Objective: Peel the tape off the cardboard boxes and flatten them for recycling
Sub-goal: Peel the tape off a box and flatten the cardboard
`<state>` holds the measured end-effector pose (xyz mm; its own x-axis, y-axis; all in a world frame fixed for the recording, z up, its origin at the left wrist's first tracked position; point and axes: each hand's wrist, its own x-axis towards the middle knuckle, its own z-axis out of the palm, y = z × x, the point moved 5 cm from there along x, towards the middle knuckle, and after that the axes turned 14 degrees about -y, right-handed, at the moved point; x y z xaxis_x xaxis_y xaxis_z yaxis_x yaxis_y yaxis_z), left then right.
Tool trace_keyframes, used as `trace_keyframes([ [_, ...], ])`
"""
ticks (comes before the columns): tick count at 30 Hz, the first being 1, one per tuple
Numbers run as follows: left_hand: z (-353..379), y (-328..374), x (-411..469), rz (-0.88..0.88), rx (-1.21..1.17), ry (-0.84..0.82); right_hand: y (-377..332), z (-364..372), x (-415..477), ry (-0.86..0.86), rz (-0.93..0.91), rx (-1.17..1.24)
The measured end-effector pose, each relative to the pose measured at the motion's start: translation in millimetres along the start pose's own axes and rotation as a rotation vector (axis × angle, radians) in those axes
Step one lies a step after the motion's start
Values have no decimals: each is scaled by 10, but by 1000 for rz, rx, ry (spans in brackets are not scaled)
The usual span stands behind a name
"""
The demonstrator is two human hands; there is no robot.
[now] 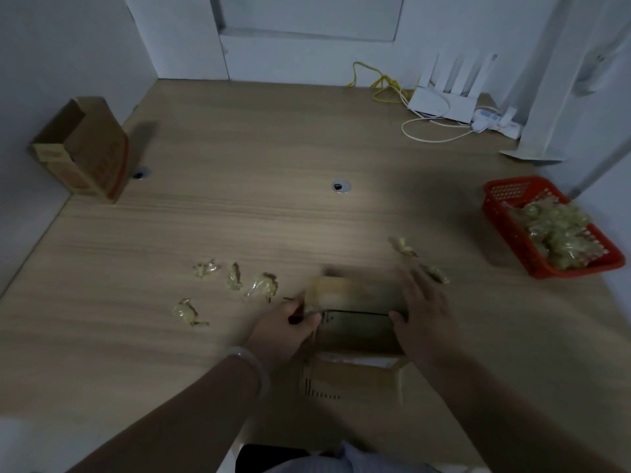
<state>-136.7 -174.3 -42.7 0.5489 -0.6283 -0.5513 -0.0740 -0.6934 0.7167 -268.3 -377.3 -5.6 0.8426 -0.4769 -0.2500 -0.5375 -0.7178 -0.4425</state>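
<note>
A small open cardboard box (pixel 355 339) lies on the wooden table near the front edge, its flaps spread and its far flap blurred. My left hand (pixel 286 327) grips the box's left rim and also seems to hold a thin dark tool. My right hand (pixel 423 312) rests on the box's right side, fingers spread over the edge. A second cardboard box (pixel 85 148) stands open at the far left against the wall. Several crumpled wads of peeled tape (pixel 232 285) lie left of the box, and two more tape wads (pixel 433 273) lie past my right hand.
A red plastic basket (pixel 512 227) heaped with tape wads sits at the right edge. A white router (pixel 444 100) with yellow and white cables and a power strip stands at the back right. Two cable holes (pixel 341 186) pierce the tabletop. Walls close the left and back.
</note>
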Motion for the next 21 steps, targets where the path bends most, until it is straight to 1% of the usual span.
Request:
trace_keyframes([
  [1,0,0,-12,3,-17,6,-166,22,-7,-3,-149,-83],
  [2,1,-4,-33,5,-33,19,-319,91,-23,-50,-279,-144],
  [3,8,-8,-59,11,-44,35,-437,188,-48,-110,-364,-208],
  [4,14,-13,-85,12,-50,53,-511,279,-77,-132,-417,-282],
  [6,20,-29,-151,12,-59,79,-558,364,-126,-87,-441,-397],
  [10,41,-119,-278,22,-152,47,-529,356,-124,26,-479,-433],
  [16,59,-222,-383,-44,-340,138,-527,404,-111,23,-497,-456],
  [17,66,-231,-386,-56,-406,135,-529,398,-107,25,-499,-454],
  [19,117,-240,-397,-103,-616,94,-525,392,-102,29,-498,-447],
  [20,143,-238,-407,-123,-686,72,-526,390,-103,26,-495,-442],
  [21,159,-243,-408,-138,-692,60,-528,389,-104,20,-494,-440],
])
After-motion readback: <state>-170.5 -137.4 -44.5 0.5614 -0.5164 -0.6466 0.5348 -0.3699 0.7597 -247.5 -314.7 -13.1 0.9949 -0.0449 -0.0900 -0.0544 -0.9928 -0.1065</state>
